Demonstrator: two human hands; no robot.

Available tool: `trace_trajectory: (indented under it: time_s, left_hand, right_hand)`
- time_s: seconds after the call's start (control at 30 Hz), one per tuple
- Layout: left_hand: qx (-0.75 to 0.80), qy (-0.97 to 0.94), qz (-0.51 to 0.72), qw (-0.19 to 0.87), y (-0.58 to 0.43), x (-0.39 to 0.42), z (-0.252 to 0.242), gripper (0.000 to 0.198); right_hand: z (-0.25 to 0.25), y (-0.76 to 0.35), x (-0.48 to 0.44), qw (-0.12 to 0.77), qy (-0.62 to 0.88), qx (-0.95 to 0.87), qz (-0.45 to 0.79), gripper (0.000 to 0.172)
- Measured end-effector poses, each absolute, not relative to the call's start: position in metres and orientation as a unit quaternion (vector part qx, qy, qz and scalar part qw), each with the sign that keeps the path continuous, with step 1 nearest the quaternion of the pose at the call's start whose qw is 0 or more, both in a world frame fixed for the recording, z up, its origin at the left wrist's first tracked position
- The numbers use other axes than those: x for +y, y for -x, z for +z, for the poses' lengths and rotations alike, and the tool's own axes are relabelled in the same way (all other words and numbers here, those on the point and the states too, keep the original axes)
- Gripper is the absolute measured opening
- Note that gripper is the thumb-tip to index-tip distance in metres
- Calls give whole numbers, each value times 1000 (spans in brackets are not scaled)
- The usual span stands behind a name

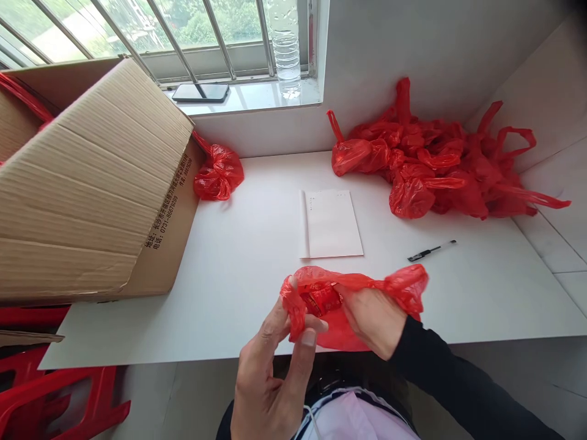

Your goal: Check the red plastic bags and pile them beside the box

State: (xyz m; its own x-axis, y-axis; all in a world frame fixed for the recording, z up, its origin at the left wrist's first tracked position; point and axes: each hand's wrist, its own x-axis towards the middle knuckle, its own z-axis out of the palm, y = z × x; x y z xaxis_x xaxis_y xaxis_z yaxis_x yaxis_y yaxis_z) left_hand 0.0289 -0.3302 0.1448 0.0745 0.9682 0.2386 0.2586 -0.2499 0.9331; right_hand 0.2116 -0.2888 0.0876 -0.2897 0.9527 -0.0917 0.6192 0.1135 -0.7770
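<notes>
Pinched tight between thumb and fingertips, the grip of the left hand (275, 360) holds the left end of a red plastic bag (406, 287). The grip of the right hand (372, 318) is closed on the bag's middle, with the fingers curled into the plastic. The bag is stretched between the two hands just over the near edge of the white table (238, 275), close in front of the person's body. Its right end sticks out loose past the right hand. A small red packet (321, 300) with pale print shows through the plastic between the hands. The right arm wears a black sleeve (458, 379); the left wrist is bare.

Just beyond the bag a white sheet of paper (332, 223) lies flat on the table, folded along its left side. A black pen (431, 250) lies to the right of it, apart from both paper and bag. Farther back, in the right corner against the wall, sits a heap of knotted red bags (440, 165).

On the left a large cardboard box (92, 183) lies tipped on the table, printed text on its side. One more knotted red bag (219, 172) rests against its far corner. A dark phone (200, 92) and a clear water bottle (287, 49) stand on the windowsill behind, under the window bars. Part of a red plastic stool (55, 391) shows below the table at lower left.
</notes>
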Motion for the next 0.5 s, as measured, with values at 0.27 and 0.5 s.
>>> trace_trajectory:
  time_s: [0.27, 0.5]
  left_hand:
    - [488, -677, 450, 317, -14, -327, 145, 56]
    - [530, -682, 487, 127, -7, -327, 146, 57]
  right_hand:
    - [156, -249, -329, 246, 518, -799, 178, 32]
    - [149, -290, -331, 271, 642, -717, -6, 50]
